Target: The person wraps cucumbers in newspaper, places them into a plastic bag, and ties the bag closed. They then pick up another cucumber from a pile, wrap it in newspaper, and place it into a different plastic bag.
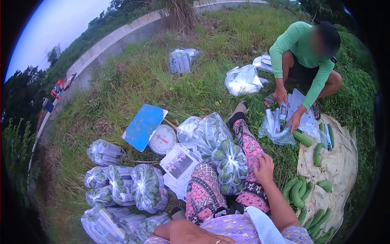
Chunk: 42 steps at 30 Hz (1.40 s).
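Note:
My right hand (264,167) rests on my right leg with its fingers spread, holding nothing. My left forearm is folded across my front at the bottom edge, and my left hand (221,240) is mostly cut off there; its fingers cannot be made out. Between my legs stands a tied clear bag of green vegetables (230,166). Beside my left leg lie printed paper sheets (178,162). Just beyond them are a large clear plastic bag (205,132) and a round dial scale (163,139) with a blue plate (145,127).
Several filled bags (149,188) stand at left. At right, a crouching person in green (302,49) handles a clear bag (276,128) and papers. Long green gourds (298,191) lie on a brown sheet (341,171). A white bag (243,80) sits on the grass.

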Motion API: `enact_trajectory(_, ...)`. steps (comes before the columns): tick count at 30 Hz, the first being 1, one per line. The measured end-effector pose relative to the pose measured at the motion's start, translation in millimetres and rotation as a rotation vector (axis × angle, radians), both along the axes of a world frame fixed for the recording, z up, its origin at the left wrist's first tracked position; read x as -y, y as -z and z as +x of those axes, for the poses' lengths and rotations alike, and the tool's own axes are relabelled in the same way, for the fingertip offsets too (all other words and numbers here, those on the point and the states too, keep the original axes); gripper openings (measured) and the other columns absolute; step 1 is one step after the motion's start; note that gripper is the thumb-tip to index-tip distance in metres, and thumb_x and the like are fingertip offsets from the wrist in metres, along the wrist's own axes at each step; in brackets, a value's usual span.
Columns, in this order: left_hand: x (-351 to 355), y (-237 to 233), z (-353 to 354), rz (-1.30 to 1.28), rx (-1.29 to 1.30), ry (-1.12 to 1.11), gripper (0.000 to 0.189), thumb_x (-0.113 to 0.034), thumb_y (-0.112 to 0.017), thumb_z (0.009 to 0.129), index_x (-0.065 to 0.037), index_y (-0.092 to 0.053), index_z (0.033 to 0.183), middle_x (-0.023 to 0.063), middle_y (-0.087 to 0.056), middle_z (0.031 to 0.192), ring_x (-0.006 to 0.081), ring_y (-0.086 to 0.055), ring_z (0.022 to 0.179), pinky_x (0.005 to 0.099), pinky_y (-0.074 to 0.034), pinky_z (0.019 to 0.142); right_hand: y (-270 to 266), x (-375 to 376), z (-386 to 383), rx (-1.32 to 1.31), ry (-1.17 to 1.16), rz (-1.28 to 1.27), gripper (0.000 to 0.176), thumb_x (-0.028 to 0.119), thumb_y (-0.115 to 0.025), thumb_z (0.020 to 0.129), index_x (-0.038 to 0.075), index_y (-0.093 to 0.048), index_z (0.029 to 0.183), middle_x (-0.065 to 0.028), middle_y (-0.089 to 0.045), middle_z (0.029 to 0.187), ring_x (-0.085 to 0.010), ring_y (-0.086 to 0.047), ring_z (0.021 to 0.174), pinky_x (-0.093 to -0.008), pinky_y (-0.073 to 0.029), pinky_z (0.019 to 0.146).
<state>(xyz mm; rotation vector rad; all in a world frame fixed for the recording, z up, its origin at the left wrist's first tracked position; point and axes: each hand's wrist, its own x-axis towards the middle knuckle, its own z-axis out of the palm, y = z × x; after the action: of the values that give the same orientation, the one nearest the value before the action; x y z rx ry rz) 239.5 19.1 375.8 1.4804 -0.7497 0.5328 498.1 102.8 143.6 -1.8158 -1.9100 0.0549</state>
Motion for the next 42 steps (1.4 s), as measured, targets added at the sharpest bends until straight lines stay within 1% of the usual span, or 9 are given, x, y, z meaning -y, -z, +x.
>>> enact_trajectory(3,0,-1,-1,-0.005,-0.011,-0.01,0.044,-0.04,-0.066,0.081,-0.001,-0.06,0.102,0.0115,-0.056,0.098,0.03,-0.051,0.093,0.0401,-0.039,0.08,5,-25,4,-0.004,0.081,-0.248,0.057,0.036,-0.059,0.078,0.013,-0.045,0.129,-0.0151,-0.042,0.133,-0.0323,-0.04,0.121,-0.0462,-0.033,0.099)
enact_trajectory(6,-1,-1,1,-0.011,-0.018,-0.019,0.044,-0.039,-0.066,0.081,-0.001,-0.06,0.102,0.0113,-0.056,0.097,0.0293,-0.051,0.092,0.0396,-0.039,0.079,-2,-57,7,0.06,0.096,-0.604,0.064,0.046,-0.052,0.079,0.013,-0.041,0.133,-0.0152,-0.043,0.134,-0.0332,-0.041,0.121,-0.0442,-0.033,0.101)
enact_trajectory(9,0,1,1,-0.024,-0.034,-0.038,0.043,-0.039,-0.066,0.081,-0.001,-0.06,0.101,0.0111,-0.056,0.096,0.0286,-0.051,0.091,0.0391,-0.039,0.079,27,-89,15,0.075,0.154,-0.74,0.067,0.053,-0.048,0.079,0.013,-0.043,0.132,-0.0134,-0.046,0.132,-0.0337,-0.044,0.12,-0.0423,-0.035,0.1)
enact_trajectory(12,1,6,0,-0.037,-0.062,-0.079,0.043,-0.038,-0.067,0.081,-0.001,-0.06,0.101,0.0109,-0.056,0.095,0.028,-0.051,0.09,0.0386,-0.039,0.078,52,-122,22,0.184,-0.016,-0.853,0.068,0.056,-0.047,0.078,0.012,-0.048,0.128,-0.0148,-0.049,0.129,-0.0326,-0.047,0.118,-0.0409,-0.037,0.099)
enact_trajectory(16,6,30,-4,-0.09,-0.152,-0.229,0.042,-0.038,-0.067,0.08,-0.001,-0.06,0.1,0.0106,-0.055,0.093,0.0271,-0.051,0.089,0.0379,-0.039,0.078,36,-127,10,0.136,0.08,-0.837,0.072,0.056,-0.058,0.069,0.009,-0.054,0.122,-0.0187,-0.052,0.125,-0.0297,-0.049,0.117,-0.0391,-0.04,0.096)
enact_trajectory(19,15,65,-12,-0.224,-0.442,-0.572,0.036,-0.032,-0.067,0.08,-0.002,-0.059,0.099,0.0106,-0.057,0.095,0.0265,-0.053,0.09,0.0387,-0.04,0.081,38,-138,14,0.081,0.021,-0.858,0.081,0.054,-0.066,0.064,0.004,-0.05,0.125,-0.0225,-0.05,0.126,-0.0324,-0.048,0.118,-0.0402,-0.038,0.097)
enact_trajectory(25,31,188,-16,-0.252,-0.962,-1.234,0.019,-0.02,-0.067,0.074,-0.005,-0.063,0.086,0.0083,-0.062,0.081,0.0231,-0.061,0.08,0.0359,-0.047,0.068,-9,-104,-7,-0.188,-0.115,-0.854,0.092,0.056,-0.067,0.066,-0.005,-0.042,0.13,-0.0238,-0.04,0.135,-0.0351,-0.033,0.129,-0.0364,-0.026,0.107)
enact_trajectory(29,39,242,-5,0.129,-0.93,-1.677,0.009,-0.02,-0.065,0.068,-0.014,-0.063,0.074,0.0043,-0.06,0.075,0.0265,-0.058,0.079,0.0412,-0.046,0.067,-8,-94,-8,-0.095,-0.055,-0.938,0.088,0.054,-0.066,0.068,-0.004,-0.041,0.13,-0.0233,-0.04,0.135,-0.0346,-0.032,0.129,-0.0363,-0.026,0.107)
enact_trajectory(42,29,262,8,0.345,-1.029,-1.667,0.011,-0.02,-0.058,0.067,-0.014,-0.066,0.072,0.0067,-0.063,0.073,0.0277,-0.061,0.072,0.0431,-0.046,0.058,14,-66,6,0.021,-0.133,-0.836,0.082,0.051,-0.064,0.069,-0.004,-0.044,0.127,-0.023,-0.042,0.131,-0.0344,-0.036,0.125,-0.0367,-0.028,0.104)
